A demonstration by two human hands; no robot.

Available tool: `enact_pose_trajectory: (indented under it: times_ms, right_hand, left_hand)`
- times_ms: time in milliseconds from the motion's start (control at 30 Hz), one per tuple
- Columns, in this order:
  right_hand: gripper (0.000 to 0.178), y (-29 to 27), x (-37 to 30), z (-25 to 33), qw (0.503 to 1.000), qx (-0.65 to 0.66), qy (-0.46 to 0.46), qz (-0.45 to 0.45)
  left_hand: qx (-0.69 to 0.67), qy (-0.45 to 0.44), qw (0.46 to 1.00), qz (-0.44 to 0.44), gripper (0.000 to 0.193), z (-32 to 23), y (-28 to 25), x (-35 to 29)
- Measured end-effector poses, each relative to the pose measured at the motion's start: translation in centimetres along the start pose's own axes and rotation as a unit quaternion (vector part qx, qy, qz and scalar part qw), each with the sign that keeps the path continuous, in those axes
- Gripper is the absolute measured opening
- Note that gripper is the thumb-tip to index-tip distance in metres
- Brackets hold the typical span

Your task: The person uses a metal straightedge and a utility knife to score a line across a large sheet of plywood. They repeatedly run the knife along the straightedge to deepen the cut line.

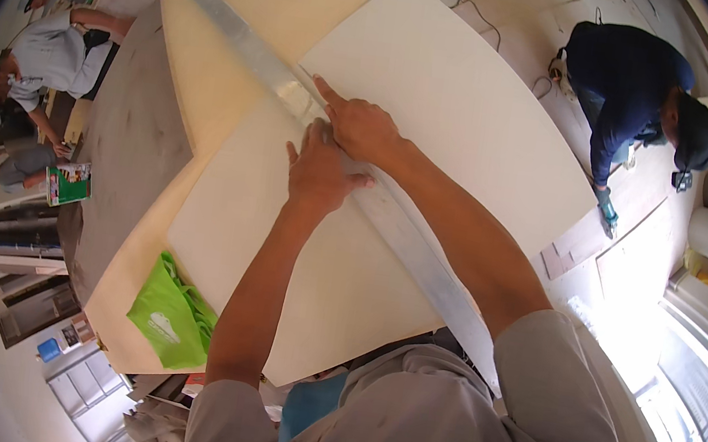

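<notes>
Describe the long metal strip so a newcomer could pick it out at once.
Find the large whitish board in the middle of the view. Slanting across it from upper left to lower right is the metal strip, with the person's left hand and right hand at its middle. It is narrow and silvery grey, unlike the broad, pale board beneath.

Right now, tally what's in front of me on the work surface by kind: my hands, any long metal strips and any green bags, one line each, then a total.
Hands, the left hand and the right hand: 2
Long metal strip: 1
Green bag: 1
Total: 4
</notes>
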State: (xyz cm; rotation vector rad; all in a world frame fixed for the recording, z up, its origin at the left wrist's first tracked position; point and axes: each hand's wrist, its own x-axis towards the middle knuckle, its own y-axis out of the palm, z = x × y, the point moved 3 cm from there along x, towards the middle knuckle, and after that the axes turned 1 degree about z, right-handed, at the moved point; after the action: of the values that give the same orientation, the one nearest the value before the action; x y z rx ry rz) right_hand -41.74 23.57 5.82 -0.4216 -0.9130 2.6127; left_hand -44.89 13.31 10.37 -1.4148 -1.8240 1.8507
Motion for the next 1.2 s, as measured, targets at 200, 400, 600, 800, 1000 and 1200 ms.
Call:
enact_pose_trajectory:
  times_ms: [200, 400, 600, 800, 1000, 1200]
  right_hand:
    - [0.054, 0.2, 3.2, 0.4, 0.999, -0.034, -0.006, 0.032]
    - [0.074, -0.1, 3.0, 1.1, 0.996, -0.043, 0.012, 0.081]
    - [0.074, 0.6, 3.9, 0.6, 0.997, -0.054, 0.005, 0.055]
    - [0.068, 0.0, 3.6, 1.3, 0.996, -0.056, 0.011, 0.067]
    - [0.057, 0.9, 4.0, 0.3, 0.997, -0.074, -0.002, 0.019]
    - [0.065, 0.5, 3.7, 1.2, 0.994, -0.101, 0.002, 0.048]
  left_hand:
    - [0.024, 0.012, 1.0, 0.007, 0.119, -0.3, 0.7, -0.8]
    - [0.047, 0.001, 0.999, 0.024, 0.131, -0.8, 0.9, -1.5]
    - [0.057, -0.006, 0.998, 0.038, 0.133, -1.1, 0.6, -1.4]
    - [0.025, -0.007, 0.999, 0.036, 0.132, -0.7, 0.7, -1.4]
    - [0.01, 0.009, 1.0, 0.027, 0.129, -0.9, 0.8, -1.4]
    - [0.032, 0.0, 0.999, 0.018, 0.128, -0.6, 1.2, -1.2]
